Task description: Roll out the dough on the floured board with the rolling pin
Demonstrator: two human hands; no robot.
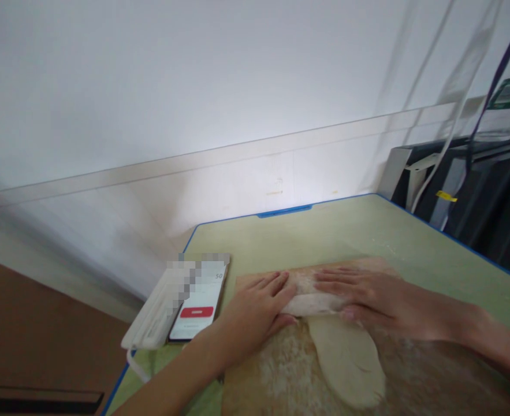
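A flattened, oblong piece of dough (350,367) lies on a floured wooden board (276,375). Across its far end rests a pale, flour-dusted rolling pin (311,304). My left hand (261,306) is on the pin's left end, fingers over the top and thumb along the near side. At the other end, my right hand (367,294) lies over the pin with its fingers pointing left. Both ends of the pin are hidden under the hands. The dough's far edge is hidden beneath the pin.
A phone (198,306) with a lit screen lies left of the board, beside a white device (151,323) with a white cable. The green table (324,231) has a blue rim and meets a white wall. Dark panels (492,196) and hanging cords stand at the right.
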